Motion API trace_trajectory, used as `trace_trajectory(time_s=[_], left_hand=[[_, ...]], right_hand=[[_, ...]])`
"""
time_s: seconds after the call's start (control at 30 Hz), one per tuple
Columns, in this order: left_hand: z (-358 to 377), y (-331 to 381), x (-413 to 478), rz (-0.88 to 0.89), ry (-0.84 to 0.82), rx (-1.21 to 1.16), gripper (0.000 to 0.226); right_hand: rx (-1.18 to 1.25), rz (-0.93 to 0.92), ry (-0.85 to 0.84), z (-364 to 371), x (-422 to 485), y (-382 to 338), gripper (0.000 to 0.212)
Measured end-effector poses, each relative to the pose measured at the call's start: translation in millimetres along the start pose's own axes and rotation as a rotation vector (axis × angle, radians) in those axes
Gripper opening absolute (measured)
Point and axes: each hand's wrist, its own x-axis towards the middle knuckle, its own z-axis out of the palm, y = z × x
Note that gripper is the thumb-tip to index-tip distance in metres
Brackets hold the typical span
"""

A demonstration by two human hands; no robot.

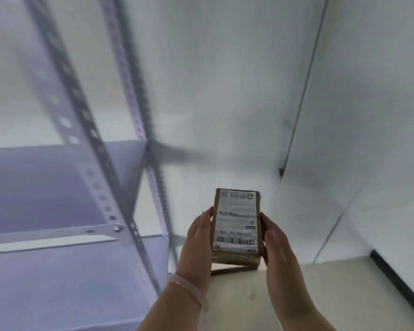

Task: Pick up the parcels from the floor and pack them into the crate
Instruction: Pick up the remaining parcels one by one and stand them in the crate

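A small brown cardboard parcel (236,225) with a white shipping label and barcodes on top is held in the air in front of me, between both hands. My left hand (197,240) grips its left side, with a pale bracelet on the wrist. Pressed against the parcel's right side is my right hand (274,237). No crate is in view.
A white metal shelving rack with perforated uprights (101,177) and pale shelves (46,187) fills the left. White walls (225,91) meet in a corner behind the parcel. Beige floor (320,295) with a dark skirting strip (399,283) lies at lower right.
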Motion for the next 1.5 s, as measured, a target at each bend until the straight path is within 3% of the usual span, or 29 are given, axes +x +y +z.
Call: trace_trajectory(time_s=[0.13, 0.27, 0.63, 0.9, 1.13, 1.23, 1.33, 1.5], left_hand=[[-15.2, 89.0, -66.3, 0.172, 0.009, 0.038, 0.044], [-53.8, 147.0, -124.5, 0.260, 0.122, 0.066, 0.044], [-256.7, 220.9, -266.9, 0.316, 0.473, 0.042, 0.043], [-457.1, 259.7, -405.1, 0.340, 0.691, 0.079, 0.053], [-600.6, 271.6, -487.5, 0.325, 0.770, -0.031, 0.041], [-656.5, 280.4, -508.0, 0.340, 0.836, 0.017, 0.039], [-709.9, 283.3, -508.3, 0.319, 0.927, -0.006, 0.053], [-783.9, 292.0, -471.6, 0.272, 0.966, 0.018, 0.038]], right_hand=[[0.023, -0.148, -0.140, 49.4, -18.9, -77.7, 0.046], [0.055, -0.247, -0.252, 105.2, -48.0, -130.0, 0.040], [0.077, -0.130, -0.605, 320.9, -158.8, -175.9, 0.049], [0.046, -0.071, -0.783, 514.4, -302.6, -185.2, 0.042], [0.009, 0.044, -0.964, 640.5, -378.6, -179.7, 0.032], [0.025, 0.149, -1.060, 690.9, -391.0, -172.9, 0.030], [0.095, 0.289, -1.117, 738.4, -393.7, -157.6, 0.050], [0.180, 0.366, -1.189, 817.3, -374.7, -107.3, 0.042]])
